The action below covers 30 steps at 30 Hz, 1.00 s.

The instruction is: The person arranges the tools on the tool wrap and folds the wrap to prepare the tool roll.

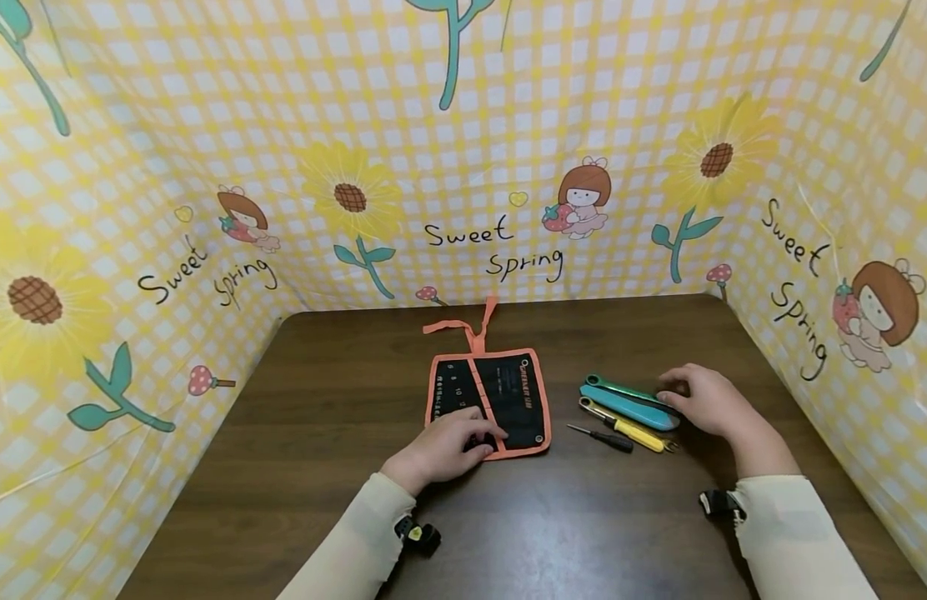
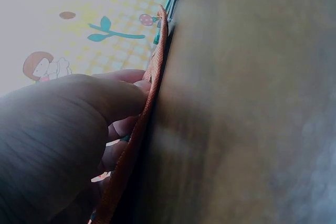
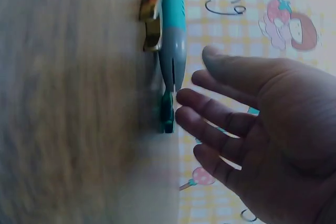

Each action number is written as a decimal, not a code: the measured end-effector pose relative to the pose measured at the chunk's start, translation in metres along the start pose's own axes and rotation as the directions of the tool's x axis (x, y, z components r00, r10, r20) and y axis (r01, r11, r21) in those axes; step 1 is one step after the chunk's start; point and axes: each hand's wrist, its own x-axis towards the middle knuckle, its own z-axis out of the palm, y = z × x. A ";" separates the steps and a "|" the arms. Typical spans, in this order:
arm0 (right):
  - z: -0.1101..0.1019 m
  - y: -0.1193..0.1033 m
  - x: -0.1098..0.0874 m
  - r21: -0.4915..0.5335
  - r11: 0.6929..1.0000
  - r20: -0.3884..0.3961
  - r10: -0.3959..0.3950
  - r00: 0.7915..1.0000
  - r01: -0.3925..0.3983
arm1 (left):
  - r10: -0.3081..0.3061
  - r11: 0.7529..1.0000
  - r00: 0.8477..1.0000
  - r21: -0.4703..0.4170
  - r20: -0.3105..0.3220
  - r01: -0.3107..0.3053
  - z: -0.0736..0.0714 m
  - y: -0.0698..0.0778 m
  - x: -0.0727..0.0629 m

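Note:
A black tool pouch (image 1: 514,400) with orange trim lies flat on the table. My left hand (image 1: 452,446) rests on its lower left part; in the left wrist view the thumb lies by the orange edge (image 2: 152,87) and the other fingers are partly hidden. To the right of the pouch lie a turquoise utility knife (image 1: 628,407), a green wrench (image 1: 621,386), a yellow-handled tool (image 1: 634,432) partly covering a metal wrench (image 1: 668,447), and a black-handled screwdriver (image 1: 612,439). My right hand (image 1: 707,400) is beside the green wrench's right end, fingers loosely bent and holding nothing.
Orange tie straps (image 1: 476,337) stretch from the pouch's top toward the back of the brown table (image 1: 321,375). A yellow checked cloth (image 1: 463,167) with printed flowers and figures rises behind the table and at both sides.

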 end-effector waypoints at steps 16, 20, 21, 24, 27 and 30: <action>0.001 0.015 -0.006 0.046 0.999 0.007 -0.020 1.000 0.020 | 0.003 0.999 0.999 -0.032 -0.033 -0.005 0.004 -0.005 -0.003; 0.004 0.016 -0.003 0.021 1.000 -0.006 -0.015 1.000 0.015 | -0.002 0.999 1.000 -0.041 -0.031 0.001 0.004 -0.005 -0.004; 0.004 0.016 -0.002 0.013 1.000 -0.007 -0.014 1.000 0.014 | -0.003 0.999 1.000 -0.043 -0.031 0.001 0.004 -0.005 -0.004; 0.005 0.015 -0.001 -0.011 1.000 0.001 -0.013 1.000 0.013 | -0.002 0.999 0.999 -0.049 -0.034 0.000 0.005 -0.006 -0.004; 0.005 0.014 0.000 -0.012 1.000 0.027 -0.006 1.000 0.006 | -0.001 0.999 0.999 -0.052 -0.039 -0.001 0.004 -0.006 -0.004; 0.005 0.014 0.000 0.004 1.000 0.049 0.005 0.999 -0.006 | 0.001 0.998 0.999 -0.056 -0.038 -0.003 0.004 -0.004 -0.004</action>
